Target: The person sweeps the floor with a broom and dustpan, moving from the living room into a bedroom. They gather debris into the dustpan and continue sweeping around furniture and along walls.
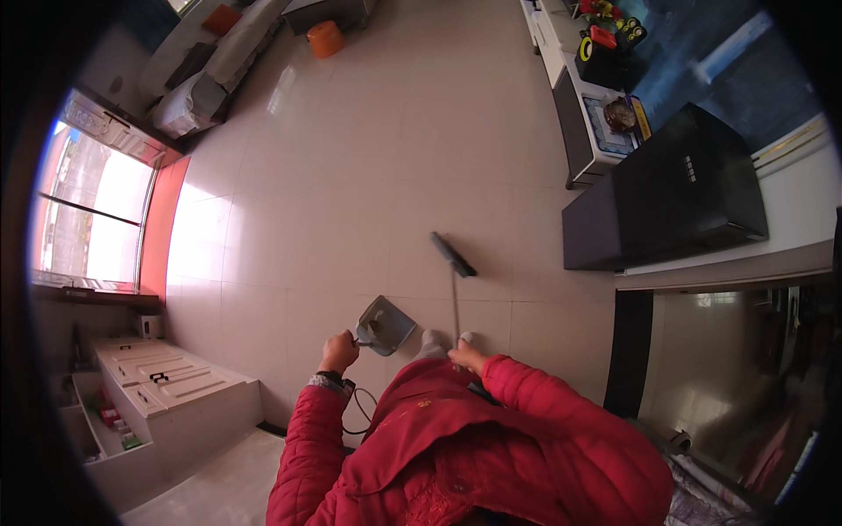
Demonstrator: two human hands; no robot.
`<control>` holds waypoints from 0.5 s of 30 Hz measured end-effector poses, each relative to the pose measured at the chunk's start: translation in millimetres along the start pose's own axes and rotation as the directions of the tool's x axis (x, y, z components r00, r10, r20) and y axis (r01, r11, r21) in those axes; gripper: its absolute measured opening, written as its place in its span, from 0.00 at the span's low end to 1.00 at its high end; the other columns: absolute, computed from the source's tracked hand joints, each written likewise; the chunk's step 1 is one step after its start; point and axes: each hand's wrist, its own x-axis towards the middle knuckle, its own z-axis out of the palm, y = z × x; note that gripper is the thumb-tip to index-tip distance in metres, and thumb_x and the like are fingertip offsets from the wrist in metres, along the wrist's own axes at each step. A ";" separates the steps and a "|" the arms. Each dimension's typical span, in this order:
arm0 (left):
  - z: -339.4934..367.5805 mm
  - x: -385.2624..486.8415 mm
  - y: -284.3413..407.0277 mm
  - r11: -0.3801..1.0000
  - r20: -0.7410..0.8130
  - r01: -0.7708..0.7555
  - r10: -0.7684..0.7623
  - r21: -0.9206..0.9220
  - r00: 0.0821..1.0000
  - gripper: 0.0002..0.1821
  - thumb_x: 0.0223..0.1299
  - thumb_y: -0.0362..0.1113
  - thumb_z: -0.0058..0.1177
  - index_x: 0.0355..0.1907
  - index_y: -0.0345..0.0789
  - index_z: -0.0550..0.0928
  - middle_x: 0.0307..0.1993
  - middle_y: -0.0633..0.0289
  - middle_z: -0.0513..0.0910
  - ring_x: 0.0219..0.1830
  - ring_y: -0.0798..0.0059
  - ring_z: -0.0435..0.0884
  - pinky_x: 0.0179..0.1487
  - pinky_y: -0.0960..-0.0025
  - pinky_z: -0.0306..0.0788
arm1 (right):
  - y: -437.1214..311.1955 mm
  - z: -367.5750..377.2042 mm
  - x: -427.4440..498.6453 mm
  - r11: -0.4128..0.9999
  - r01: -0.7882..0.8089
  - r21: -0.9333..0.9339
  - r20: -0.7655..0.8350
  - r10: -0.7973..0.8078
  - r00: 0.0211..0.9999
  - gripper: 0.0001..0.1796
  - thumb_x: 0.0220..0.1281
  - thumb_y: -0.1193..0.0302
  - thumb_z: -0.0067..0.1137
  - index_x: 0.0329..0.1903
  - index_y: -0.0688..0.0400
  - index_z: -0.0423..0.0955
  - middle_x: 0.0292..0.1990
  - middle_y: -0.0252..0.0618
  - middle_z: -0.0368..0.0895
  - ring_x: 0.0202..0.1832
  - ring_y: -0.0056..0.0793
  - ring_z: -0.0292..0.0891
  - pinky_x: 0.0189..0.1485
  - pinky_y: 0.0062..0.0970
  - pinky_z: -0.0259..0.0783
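Note:
My left hand [339,353] is closed around the handle of a grey dustpan [393,332], whose pan is out in front of me. Some small debris [375,325] lies inside the pan. In my right hand [468,357] is the thin handle of a broom [454,255]. Its dark head points away from me over the tiled floor, ahead and to the right of the dustpan. Broom head and dustpan are apart. My feet show just beyond the red apron [421,404].
Light tiles [395,164] stretch ahead. On the right stand a tall black speaker [684,204] and a low TV cabinet [579,125]. An orange stool [325,39] and a sofa [223,72] are at the far left. Nearer left are a bright doorway [99,204] and a white cabinet [177,394].

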 end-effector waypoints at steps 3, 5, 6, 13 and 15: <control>-4.6 3.8 1.2 1.000 0.000 0.011 -0.011 -0.006 1.000 0.12 0.44 0.41 0.48 0.25 0.34 0.74 0.23 0.51 0.77 0.29 0.55 0.76 0.33 0.58 0.69 | -29.4 6.9 20.6 1.000 -0.007 0.021 0.129 0.005 0.992 0.08 0.45 0.73 0.44 0.30 0.62 0.60 0.17 0.37 0.64 0.11 0.22 0.61 0.09 0.21 0.57; -7.5 8.8 -0.2 1.000 0.018 0.002 -0.002 0.003 1.000 0.12 0.44 0.41 0.48 0.25 0.34 0.74 0.23 0.51 0.77 0.29 0.55 0.76 0.33 0.58 0.69 | -51.5 -5.1 21.3 0.985 -0.075 0.153 0.176 0.048 0.983 0.07 0.46 0.72 0.43 0.29 0.59 0.60 0.16 0.34 0.63 0.11 0.19 0.60 0.09 0.19 0.54; -9.1 11.8 -1.8 1.000 0.024 -0.010 0.009 0.011 1.000 0.12 0.44 0.41 0.48 0.25 0.34 0.74 0.23 0.51 0.76 0.29 0.55 0.76 0.33 0.58 0.69 | -62.6 -14.6 17.0 0.981 -0.076 0.179 0.194 0.041 0.980 0.05 0.47 0.71 0.43 0.29 0.56 0.60 0.16 0.32 0.63 0.11 0.15 0.59 0.08 0.16 0.50; -28.5 34.2 -16.7 0.998 0.010 -0.020 0.020 -0.062 1.000 0.11 0.42 0.40 0.48 0.25 0.34 0.74 0.21 0.51 0.76 0.27 0.54 0.76 0.31 0.58 0.70 | -146.8 -70.2 -55.1 0.984 -0.089 0.155 0.077 0.077 0.994 0.05 0.49 0.72 0.43 0.30 0.57 0.61 0.16 0.29 0.62 0.12 0.15 0.57 0.11 0.15 0.51; -32.9 39.2 -23.5 0.997 -0.002 -0.025 0.024 -0.069 1.000 0.12 0.42 0.42 0.50 0.24 0.34 0.73 0.20 0.53 0.76 0.26 0.55 0.76 0.31 0.57 0.69 | -161.3 -87.2 -76.2 0.974 -0.091 0.208 0.131 0.064 0.989 0.05 0.49 0.73 0.43 0.30 0.57 0.61 0.17 0.30 0.62 0.13 0.15 0.56 0.12 0.15 0.51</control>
